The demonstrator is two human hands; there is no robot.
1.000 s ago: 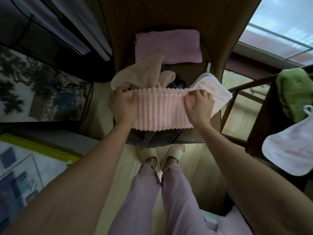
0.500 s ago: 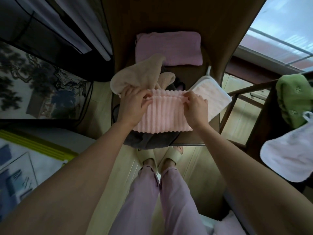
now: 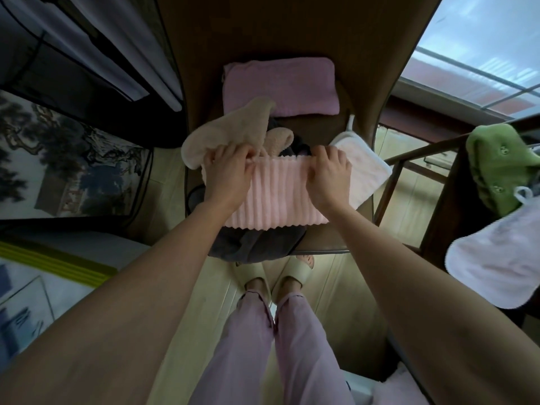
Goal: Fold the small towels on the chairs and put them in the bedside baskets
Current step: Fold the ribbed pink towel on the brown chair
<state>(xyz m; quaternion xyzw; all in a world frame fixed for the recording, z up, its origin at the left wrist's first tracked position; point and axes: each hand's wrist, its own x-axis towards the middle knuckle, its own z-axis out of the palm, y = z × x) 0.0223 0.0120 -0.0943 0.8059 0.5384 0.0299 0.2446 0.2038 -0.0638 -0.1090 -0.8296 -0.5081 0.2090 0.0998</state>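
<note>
A pale pink ribbed towel [image 3: 277, 194] lies folded on the seat of a brown chair [image 3: 327, 238]. My left hand [image 3: 228, 171] grips its far left corner and my right hand [image 3: 331, 171] grips its far right corner, fingers curled over the far edge. A beige towel [image 3: 233, 130] lies crumpled behind my left hand. A folded mauve towel [image 3: 280, 86] rests at the back of the seat. A white towel [image 3: 365, 173] sticks out to the right, partly under the pink one. A dark grey cloth [image 3: 254, 244] lies beneath the pink towel at the seat's front edge.
A second chair [image 3: 438, 206] stands at the right with a green towel [image 3: 496, 162] and a white towel [image 3: 493, 258] draped on it. A bed [image 3: 43, 276] is at the lower left. My slippered feet [image 3: 277, 279] stand on the pale floor before the chair.
My left hand moved in from the towel's left edge, then both hands settled on the far edge. The pink towel now lies folded flatter on the seat.
</note>
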